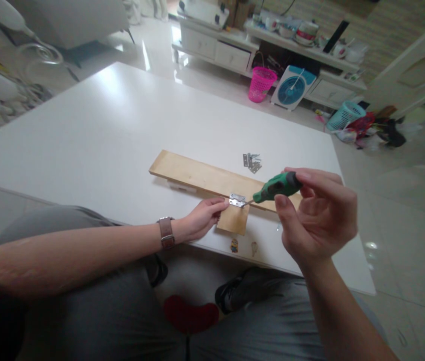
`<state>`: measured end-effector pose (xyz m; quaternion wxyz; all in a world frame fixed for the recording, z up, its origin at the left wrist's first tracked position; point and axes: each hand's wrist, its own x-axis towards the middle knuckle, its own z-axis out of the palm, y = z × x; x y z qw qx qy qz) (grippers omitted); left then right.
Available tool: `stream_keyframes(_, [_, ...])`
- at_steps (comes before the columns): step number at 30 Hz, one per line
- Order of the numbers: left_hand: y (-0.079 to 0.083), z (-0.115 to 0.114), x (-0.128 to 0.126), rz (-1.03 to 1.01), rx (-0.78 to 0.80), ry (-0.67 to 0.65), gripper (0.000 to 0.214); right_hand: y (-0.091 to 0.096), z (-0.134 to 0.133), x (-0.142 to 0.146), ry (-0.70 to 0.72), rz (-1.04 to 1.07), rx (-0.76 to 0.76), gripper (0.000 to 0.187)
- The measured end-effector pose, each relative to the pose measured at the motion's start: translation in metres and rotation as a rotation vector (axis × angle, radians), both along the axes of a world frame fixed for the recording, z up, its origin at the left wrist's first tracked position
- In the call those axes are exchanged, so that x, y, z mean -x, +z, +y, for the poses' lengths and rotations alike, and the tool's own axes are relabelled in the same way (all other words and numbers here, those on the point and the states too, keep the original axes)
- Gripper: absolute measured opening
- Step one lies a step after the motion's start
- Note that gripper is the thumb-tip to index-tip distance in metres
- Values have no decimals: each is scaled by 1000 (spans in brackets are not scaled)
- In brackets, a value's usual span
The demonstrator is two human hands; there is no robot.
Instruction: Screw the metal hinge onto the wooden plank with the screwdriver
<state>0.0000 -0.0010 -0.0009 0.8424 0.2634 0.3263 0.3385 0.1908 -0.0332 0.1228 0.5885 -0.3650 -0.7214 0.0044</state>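
Note:
A metal hinge (237, 199) lies across the joint between a long wooden board (197, 173) and a short wooden board (232, 221). My left hand (205, 218) is closed on the short board's left edge, its fingertips touching the hinge's left end. In my right hand (320, 215) is a green and black screwdriver (277, 186), gripped between thumb and fingers at the handle's end. Its tip meets the hinge's lower right corner. Whether a screw sits under the tip is too small to tell.
Behind the long board, loose hinges and screws (252, 163) lie on the white table (84, 130). Near the front edge are a small yellow and blue cartoon figure sticker (234, 245) and another small figure (254, 248). A pink basket (261, 84) and a fan (292, 88) stand beyond.

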Motion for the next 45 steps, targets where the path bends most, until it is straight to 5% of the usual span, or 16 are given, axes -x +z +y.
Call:
stream_keyframes(4, [-1, 0, 0, -7, -8, 1, 28, 4, 0, -1, -77, -22, -46, 50])
stream_keyframes(11, [-1, 0, 0, 2, -3, 5, 30, -2, 0, 2, 57, 29, 36, 47])
stream_keyframes(45, [0, 0, 1, 10, -9, -14, 30, 3, -1, 0, -59, -20, -20, 42])
